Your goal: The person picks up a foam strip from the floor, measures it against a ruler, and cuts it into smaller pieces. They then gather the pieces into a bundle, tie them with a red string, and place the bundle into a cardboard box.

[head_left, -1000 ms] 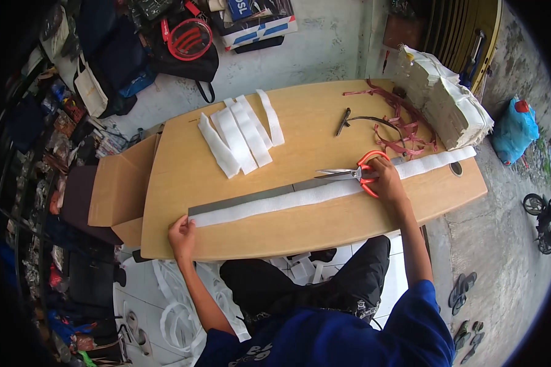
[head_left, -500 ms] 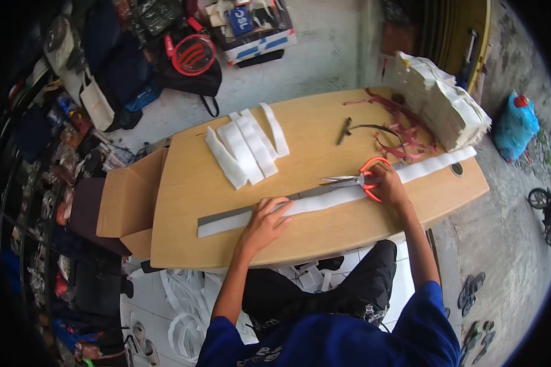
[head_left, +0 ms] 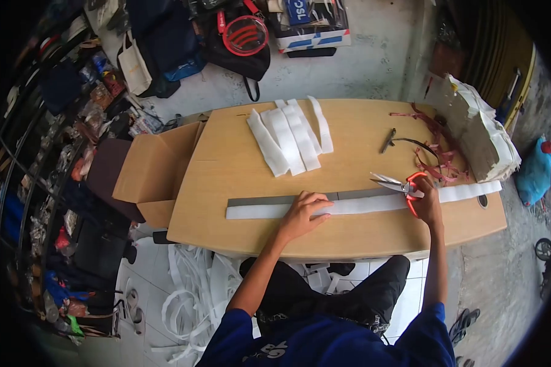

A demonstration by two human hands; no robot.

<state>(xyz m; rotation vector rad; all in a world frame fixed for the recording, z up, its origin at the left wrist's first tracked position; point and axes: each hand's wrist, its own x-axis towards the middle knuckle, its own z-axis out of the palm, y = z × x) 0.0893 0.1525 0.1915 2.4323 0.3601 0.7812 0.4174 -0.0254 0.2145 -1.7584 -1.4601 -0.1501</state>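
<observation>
A long white strip point(head_left: 373, 204) runs across the wooden table point(head_left: 208, 177), alongside a flat grey strip point(head_left: 263, 200). My left hand point(head_left: 305, 214) rests on the white strip with its fingers spread, pressing it against the table. Orange-handled scissors point(head_left: 410, 188) are held in my right hand point(head_left: 428, 200), their blades parted and pointing left above the strips. Several cut white strips point(head_left: 288, 139) lie side by side near the back of the table.
Red scraps point(head_left: 441, 159) and a small dark tool point(head_left: 388, 140) lie at the right, beside a white wrapped block point(head_left: 480, 134). An open cardboard box point(head_left: 153, 165) adjoins the table's left edge. White strips point(head_left: 193, 306) are heaped on the floor.
The whole view has shifted, so the table sits further right and higher. The white strip now lies straighter along the grey one. Both hands keep nearly the same places, with the scissors still open.
</observation>
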